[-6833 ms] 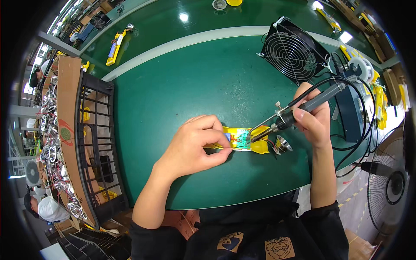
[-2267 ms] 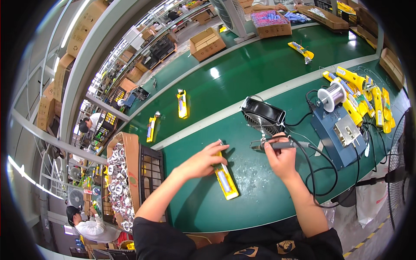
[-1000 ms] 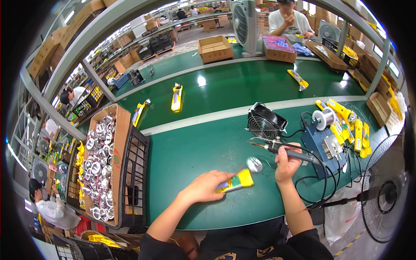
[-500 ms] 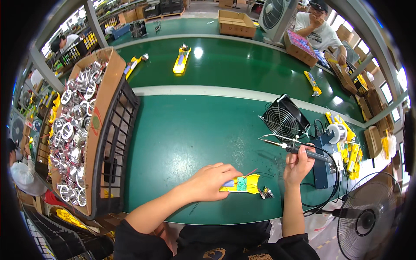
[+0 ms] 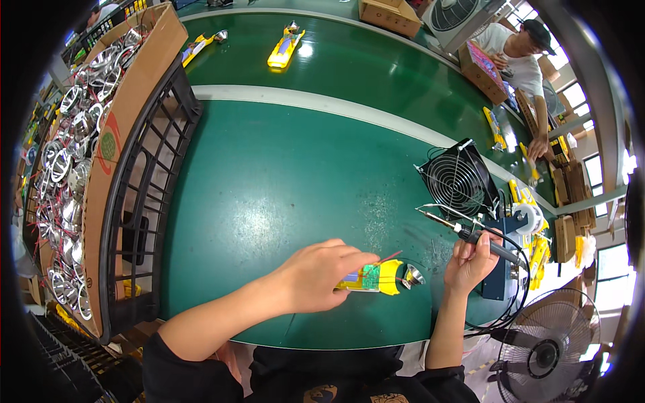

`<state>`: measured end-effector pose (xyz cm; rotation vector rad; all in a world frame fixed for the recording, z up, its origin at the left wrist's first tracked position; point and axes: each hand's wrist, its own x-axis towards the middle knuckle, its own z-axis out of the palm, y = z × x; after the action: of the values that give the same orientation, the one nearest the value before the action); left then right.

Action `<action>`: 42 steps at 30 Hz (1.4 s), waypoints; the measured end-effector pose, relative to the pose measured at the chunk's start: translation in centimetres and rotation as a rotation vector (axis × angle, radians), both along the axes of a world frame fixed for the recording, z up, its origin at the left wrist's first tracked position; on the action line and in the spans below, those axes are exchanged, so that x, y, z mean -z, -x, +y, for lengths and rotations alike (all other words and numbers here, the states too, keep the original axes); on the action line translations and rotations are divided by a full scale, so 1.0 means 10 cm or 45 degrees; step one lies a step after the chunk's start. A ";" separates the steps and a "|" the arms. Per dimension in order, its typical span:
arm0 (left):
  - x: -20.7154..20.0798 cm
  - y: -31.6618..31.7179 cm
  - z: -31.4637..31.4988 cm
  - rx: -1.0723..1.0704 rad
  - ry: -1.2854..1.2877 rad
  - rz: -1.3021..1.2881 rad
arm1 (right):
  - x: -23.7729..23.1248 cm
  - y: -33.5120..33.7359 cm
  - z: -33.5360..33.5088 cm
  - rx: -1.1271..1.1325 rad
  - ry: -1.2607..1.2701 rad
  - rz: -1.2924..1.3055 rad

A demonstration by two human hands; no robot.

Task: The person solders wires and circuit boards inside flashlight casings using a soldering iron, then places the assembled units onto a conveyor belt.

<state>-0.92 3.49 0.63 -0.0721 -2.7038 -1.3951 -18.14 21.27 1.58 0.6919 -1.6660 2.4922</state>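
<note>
My left hand [image 5: 321,272] presses down on a small yellow device [image 5: 376,277] with an exposed green circuit board, lying on the green table [image 5: 282,181] near its front edge. A thin red wire sticks up from the device by my fingertips. A shiny silver reflector cone [image 5: 412,275] sits at the device's right end. My right hand [image 5: 470,260] grips a black soldering iron [image 5: 463,232], whose tip points up and left, lifted away from the device. Its black cable loops down to the right.
A small black fan [image 5: 459,178] stands behind the iron, next to a solder spool [image 5: 531,218] and a blue stand. A cardboard box of silver reflectors [image 5: 70,154] on a black crate fills the left. More yellow devices [image 5: 285,48] lie on the far belt. Another person [image 5: 521,57] works at back right.
The head camera has swung down and closer to the table. My left hand stays on the yellow device; my right hand keeps the soldering iron raised off it.
</note>
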 end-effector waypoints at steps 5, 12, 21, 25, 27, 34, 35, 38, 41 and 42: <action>0.06 0.01 0.06 -0.020 -0.004 0.303 | -0.01 -0.01 0.00 -0.064 -0.004 0.000; 0.10 0.04 0.08 -0.059 -0.178 0.269 | -0.03 -0.02 0.00 -0.067 -0.011 0.020; 0.03 0.00 0.14 -0.200 -0.111 0.197 | -0.05 -0.03 0.04 -0.114 0.018 0.006; 0.08 0.00 0.19 -0.238 0.074 0.436 | -0.04 -0.02 0.05 -0.127 0.011 0.002; 0.09 -0.01 0.21 -0.256 0.104 0.460 | -0.04 -0.03 0.06 -0.156 0.026 -0.001; 0.10 -0.01 0.19 -0.273 0.096 0.423 | -0.11 -0.04 0.07 -0.278 0.019 -0.128; 0.09 -0.01 0.18 -0.283 0.050 0.390 | -0.10 -0.01 0.09 -0.381 0.038 -0.124; 0.07 -0.03 0.16 -0.272 0.009 0.309 | -0.11 -0.01 0.12 -0.429 0.031 -0.154; 0.07 -0.02 0.16 -0.259 -0.025 0.320 | -0.11 -0.03 0.12 -0.494 -0.133 -0.098; 0.06 -0.02 0.17 -0.256 -0.026 0.317 | -0.11 -0.04 0.13 -0.490 -0.133 -0.102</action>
<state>-0.77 5.16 -0.01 0.0255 -2.4193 -1.2639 -17.76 22.54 2.63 1.0256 -1.8558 2.7282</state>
